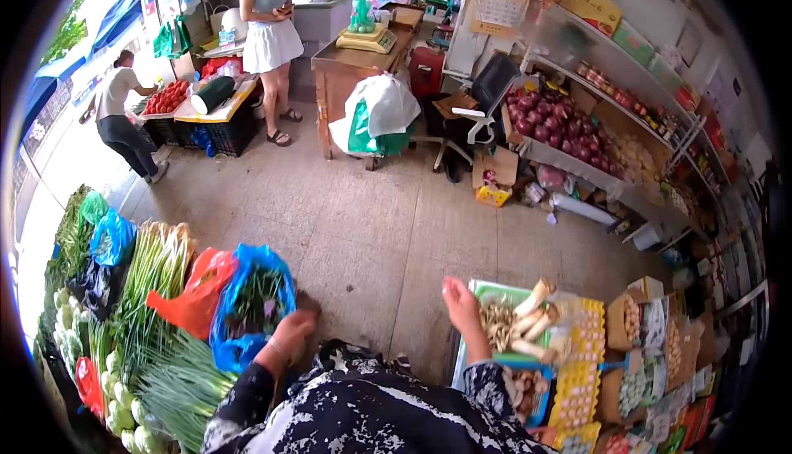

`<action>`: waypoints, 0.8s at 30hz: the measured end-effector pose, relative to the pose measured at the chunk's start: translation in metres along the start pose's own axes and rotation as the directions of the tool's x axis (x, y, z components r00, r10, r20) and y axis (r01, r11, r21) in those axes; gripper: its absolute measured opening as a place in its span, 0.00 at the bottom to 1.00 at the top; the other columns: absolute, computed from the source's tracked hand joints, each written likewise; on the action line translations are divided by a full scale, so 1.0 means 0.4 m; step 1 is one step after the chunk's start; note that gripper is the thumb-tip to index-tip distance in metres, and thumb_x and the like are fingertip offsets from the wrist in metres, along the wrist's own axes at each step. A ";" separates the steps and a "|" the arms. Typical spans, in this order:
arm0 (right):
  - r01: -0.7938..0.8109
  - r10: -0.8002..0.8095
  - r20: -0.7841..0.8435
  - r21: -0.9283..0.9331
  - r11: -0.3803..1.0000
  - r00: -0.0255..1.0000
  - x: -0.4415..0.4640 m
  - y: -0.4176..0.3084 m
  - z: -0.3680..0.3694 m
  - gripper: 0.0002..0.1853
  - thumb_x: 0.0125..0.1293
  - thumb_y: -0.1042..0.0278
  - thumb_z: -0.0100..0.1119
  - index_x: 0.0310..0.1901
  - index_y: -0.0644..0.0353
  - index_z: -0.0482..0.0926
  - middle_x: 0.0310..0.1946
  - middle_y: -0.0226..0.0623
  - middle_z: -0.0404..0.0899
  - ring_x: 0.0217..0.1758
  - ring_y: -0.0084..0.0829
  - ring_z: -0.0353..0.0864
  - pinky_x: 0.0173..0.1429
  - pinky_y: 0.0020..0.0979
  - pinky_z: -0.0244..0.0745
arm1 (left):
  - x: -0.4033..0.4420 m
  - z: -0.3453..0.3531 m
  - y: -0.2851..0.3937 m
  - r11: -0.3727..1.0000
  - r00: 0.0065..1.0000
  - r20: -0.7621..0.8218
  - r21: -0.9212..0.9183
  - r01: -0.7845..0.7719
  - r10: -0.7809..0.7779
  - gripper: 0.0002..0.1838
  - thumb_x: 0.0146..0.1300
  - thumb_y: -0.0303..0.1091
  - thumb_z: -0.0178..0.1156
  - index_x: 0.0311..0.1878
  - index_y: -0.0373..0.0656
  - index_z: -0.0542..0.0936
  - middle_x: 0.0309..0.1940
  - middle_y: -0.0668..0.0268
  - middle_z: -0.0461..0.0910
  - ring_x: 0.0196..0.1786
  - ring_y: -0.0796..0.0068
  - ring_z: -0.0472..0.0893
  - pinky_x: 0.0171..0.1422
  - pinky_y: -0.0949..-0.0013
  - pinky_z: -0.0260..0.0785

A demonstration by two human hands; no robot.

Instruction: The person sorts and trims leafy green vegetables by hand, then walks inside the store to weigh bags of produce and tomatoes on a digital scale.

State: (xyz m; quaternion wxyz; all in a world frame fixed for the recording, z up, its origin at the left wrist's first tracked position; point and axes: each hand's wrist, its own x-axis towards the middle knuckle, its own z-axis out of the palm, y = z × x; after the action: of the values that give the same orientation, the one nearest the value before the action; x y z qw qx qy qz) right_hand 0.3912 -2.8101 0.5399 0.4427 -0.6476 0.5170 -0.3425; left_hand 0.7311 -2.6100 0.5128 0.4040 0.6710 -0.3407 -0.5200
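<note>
Has the left hand point(299, 328) curled, with a blue bag point(239, 351) of greens point(257, 295) just left of it, cannot tell whether gripped. Has the right hand point(462, 301) loosely uncurled, well apart, with a green tray point(487, 290) of mushrooms point(538, 320) just right of it.

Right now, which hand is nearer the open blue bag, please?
Left: the left hand is beside the open blue bag; the right hand is farther off, by the mushroom tray.
</note>
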 end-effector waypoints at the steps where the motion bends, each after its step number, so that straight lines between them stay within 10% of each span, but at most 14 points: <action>1: -0.060 0.062 0.032 -0.043 0.997 0.998 0.019 0.001 -0.007 0.15 0.60 0.66 0.55 0.47 0.63 0.73 0.38 0.33 0.78 0.40 0.20 0.75 0.46 0.22 0.70 | 0.105 0.024 0.079 0.994 0.995 0.010 0.024 -0.104 0.103 0.14 0.58 0.35 0.56 0.46 0.40 0.74 0.33 0.67 0.76 0.34 0.81 0.74 0.36 0.77 0.68; 8: -0.372 0.368 -0.055 -0.129 0.919 0.928 0.181 0.291 -0.144 0.17 0.58 0.64 0.58 0.46 0.66 0.74 0.32 0.37 0.79 0.33 0.20 0.76 0.38 0.24 0.72 | 0.786 0.384 0.655 0.933 0.810 0.522 0.068 -0.354 0.269 0.15 0.59 0.34 0.56 0.48 0.37 0.73 0.39 0.65 0.77 0.42 0.78 0.75 0.47 0.75 0.68; 12: -0.322 0.374 0.092 -0.346 0.881 0.923 0.463 0.440 -0.252 0.17 0.52 0.58 0.56 0.37 0.63 0.79 0.31 0.47 0.79 0.36 0.40 0.79 0.43 0.34 0.72 | 1.096 0.470 0.785 0.942 0.783 0.543 -0.050 -0.331 0.303 0.15 0.59 0.33 0.56 0.47 0.36 0.73 0.39 0.65 0.77 0.42 0.78 0.75 0.47 0.74 0.68; 15: -0.360 0.405 0.000 -0.455 0.814 0.914 0.897 0.300 -0.283 0.15 0.54 0.60 0.53 0.36 0.63 0.78 0.30 0.50 0.78 0.36 0.46 0.78 0.41 0.39 0.71 | 1.312 0.429 0.862 0.986 0.916 0.391 -0.163 -0.024 0.087 0.15 0.58 0.31 0.56 0.48 0.36 0.73 0.39 0.64 0.77 0.41 0.77 0.75 0.46 0.73 0.68; 17: -0.234 0.337 0.038 -0.646 0.726 0.941 1.233 0.223 -0.279 0.14 0.57 0.59 0.53 0.39 0.60 0.77 0.32 0.46 0.79 0.37 0.41 0.79 0.40 0.36 0.72 | 1.456 0.371 0.823 0.968 0.948 0.210 0.029 -0.250 0.238 0.15 0.59 0.32 0.56 0.48 0.38 0.73 0.39 0.65 0.77 0.41 0.78 0.75 0.44 0.75 0.68; 21: 0.163 -0.067 0.273 -0.346 0.924 0.960 1.853 0.047 -0.212 0.12 0.58 0.68 0.55 0.42 0.63 0.74 0.30 0.37 0.78 0.33 0.26 0.77 0.39 0.27 0.71 | 1.555 0.209 0.976 0.962 1.000 -0.013 -0.273 0.010 -0.014 0.15 0.59 0.34 0.55 0.49 0.42 0.73 0.38 0.67 0.77 0.40 0.79 0.76 0.41 0.74 0.67; 24: 0.290 -0.183 0.358 -0.275 0.917 0.916 2.193 -0.114 -0.102 0.13 0.57 0.66 0.54 0.44 0.61 0.75 0.32 0.43 0.79 0.36 0.36 0.79 0.40 0.30 0.73 | 1.659 0.123 0.979 0.940 0.968 -0.218 -0.338 0.047 -0.127 0.14 0.60 0.33 0.54 0.49 0.41 0.72 0.40 0.66 0.77 0.42 0.76 0.77 0.43 0.73 0.68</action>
State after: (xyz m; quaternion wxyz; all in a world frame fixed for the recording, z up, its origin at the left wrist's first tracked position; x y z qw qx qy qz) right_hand 0.5735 -3.6693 0.5849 0.3648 -0.8171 0.4024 -0.1935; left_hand 0.8193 -3.3743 0.5768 0.5248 0.6654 -0.1680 -0.5036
